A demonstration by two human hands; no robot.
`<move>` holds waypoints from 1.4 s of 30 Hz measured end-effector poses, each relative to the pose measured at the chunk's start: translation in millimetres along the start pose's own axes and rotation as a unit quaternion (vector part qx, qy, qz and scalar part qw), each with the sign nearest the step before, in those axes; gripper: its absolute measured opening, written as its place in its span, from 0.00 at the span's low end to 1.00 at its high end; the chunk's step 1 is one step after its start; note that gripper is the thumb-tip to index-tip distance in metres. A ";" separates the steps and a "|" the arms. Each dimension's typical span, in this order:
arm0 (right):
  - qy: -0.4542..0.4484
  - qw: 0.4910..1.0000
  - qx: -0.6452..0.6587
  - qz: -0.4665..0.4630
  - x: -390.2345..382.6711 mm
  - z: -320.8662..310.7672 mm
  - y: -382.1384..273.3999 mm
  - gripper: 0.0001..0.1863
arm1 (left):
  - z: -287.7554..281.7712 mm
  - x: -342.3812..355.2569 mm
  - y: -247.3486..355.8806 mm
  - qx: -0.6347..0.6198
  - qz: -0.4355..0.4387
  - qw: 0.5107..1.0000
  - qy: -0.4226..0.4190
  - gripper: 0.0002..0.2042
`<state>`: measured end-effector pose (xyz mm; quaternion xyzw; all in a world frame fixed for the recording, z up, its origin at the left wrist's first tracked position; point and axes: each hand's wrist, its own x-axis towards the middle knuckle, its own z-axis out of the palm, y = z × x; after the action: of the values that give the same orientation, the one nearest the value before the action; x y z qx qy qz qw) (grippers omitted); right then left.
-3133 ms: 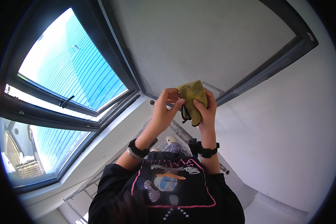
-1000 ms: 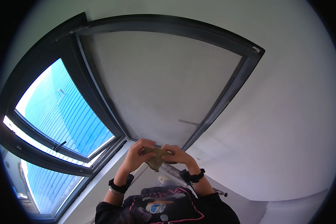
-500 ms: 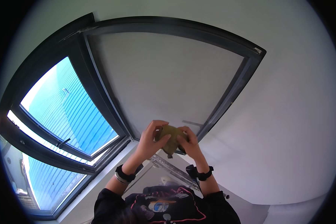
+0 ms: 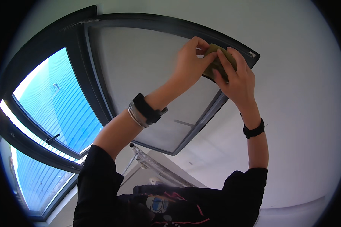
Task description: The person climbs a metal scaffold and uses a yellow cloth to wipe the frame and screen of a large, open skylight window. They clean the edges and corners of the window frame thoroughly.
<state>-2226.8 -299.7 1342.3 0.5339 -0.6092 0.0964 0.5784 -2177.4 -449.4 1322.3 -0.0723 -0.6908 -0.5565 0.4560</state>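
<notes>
A folded olive-green cloth (image 4: 211, 69) is held up at the top right corner of a dark-framed window sash (image 4: 151, 20). My left hand (image 4: 189, 64) grips the cloth's left side, with fingers bent over its upper edge and the thumb across its front. From the right, my right hand (image 4: 239, 79) clasps the cloth with its fingers laid over it. Both arms are raised. The cloth overlaps the frame corner, but I cannot tell whether it presses on it. Inside the frame is a greyish pane (image 4: 140, 64).
At left, a second window section (image 4: 57, 102) shows blue corrugated panels outside and has a small dark handle (image 4: 53, 138). Below my arms stands a worn metal rail structure (image 4: 155, 162), perhaps a ladder. A pale wall (image 4: 299, 113) fills the right side.
Both hands have risen from in front of my chest, up and to the right, carrying the cloth to the sash's upper right corner. The view has shifted slightly.
</notes>
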 end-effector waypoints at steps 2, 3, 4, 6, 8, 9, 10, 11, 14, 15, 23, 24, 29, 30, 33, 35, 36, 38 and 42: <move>-0.031 0.999 -0.033 -0.023 0.3 3.1 6.0 0.24 | 8.1 3.3 0.6 -0.005 0.006 1.000 0.022 0.11; -0.029 0.997 -0.054 -0.038 -0.1 5.8 9.2 0.24 | 10.4 3.0 0.4 -0.007 0.005 0.999 0.032 0.10; -0.028 0.995 -0.077 -0.054 -1.0 7.5 12.4 0.24 | 12.8 2.1 0.8 -0.011 0.005 0.999 0.041 0.10; -0.030 0.986 -0.135 -0.088 -2.5 10.7 21.9 0.24 | 17.2 2.0 1.7 -0.029 -0.001 0.999 0.043 0.09; -0.035 0.970 -0.199 -0.133 -1.3 15.5 30.7 0.23 | 16.0 2.0 0.9 -0.056 -0.013 0.998 0.038 0.09; -0.036 0.967 -0.205 -0.143 -1.5 13.8 34.0 0.23 | 17.8 0.9 -1.2 -0.048 -0.004 0.998 0.034 0.09; -0.033 0.966 -0.208 -0.153 0.1 13.5 34.8 0.23 | 17.0 -0.7 -2.5 -0.034 0.007 0.999 0.033 0.09; -0.030 0.963 -0.211 -0.163 1.8 13.5 35.4 0.23 | 16.4 -1.5 -3.8 -0.021 0.017 0.999 0.031 0.10; -0.032 0.963 -0.218 -0.157 1.4 18.8 34.7 0.23 | 16.5 -2.8 -6.5 -0.051 0.007 0.998 0.044 0.09; -0.042 0.969 -0.197 -0.144 2.8 18.8 31.4 0.23 | 15.2 -2.0 -7.5 -0.058 0.000 0.997 0.050 0.09; -0.068 0.959 -0.246 -0.128 2.6 31.3 16.2 0.23 | 7.3 -3.7 -8.1 -0.100 -0.033 0.993 0.049 0.09; -0.055 0.958 -0.246 -0.136 5.5 33.6 15.8 0.23 | 6.3 -4.8 -7.9 -0.118 -0.042 0.991 0.051 0.10; -0.014 0.974 -0.180 -0.138 30.3 52.3 -0.4 0.22 | -6.9 -5.5 -17.7 -0.134 -0.003 0.988 0.075 0.18; -0.012 0.979 -0.156 -0.131 34.0 58.9 -5.0 0.22 | -10.6 -7.6 -21.9 -0.109 -0.003 0.991 0.078 0.21; -0.008 0.986 -0.119 -0.118 42.2 76.5 -13.1 0.21 | -19.1 -12.1 -26.3 -0.058 0.004 0.995 0.081 0.30; 0.011 0.985 -0.120 -0.120 56.9 91.3 -25.7 0.21 | -33.5 -8.5 -30.7 -0.032 0.019 0.995 0.090 0.34; 0.036 0.983 -0.122 -0.129 61.7 100.3 -28.5 0.20 | -39.8 -7.3 -31.0 -0.038 0.007 0.996 0.086 0.34; 0.037 0.985 -0.112 -0.125 72.4 114.7 -43.0 0.19 | -59.8 -5.8 -28.2 -0.040 -0.020 0.995 0.090 0.36; 0.045 0.985 -0.094 -0.134 94.1 134.1 -59.7 0.18 | -89.0 -2.3 -23.7 -0.004 -0.033 0.994 0.104 0.38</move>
<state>-2239.5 -473.6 1346.6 0.5488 -0.5119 -0.0160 0.6607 -2141.6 -531.6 1301.0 0.0074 -0.6395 -0.5784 0.5064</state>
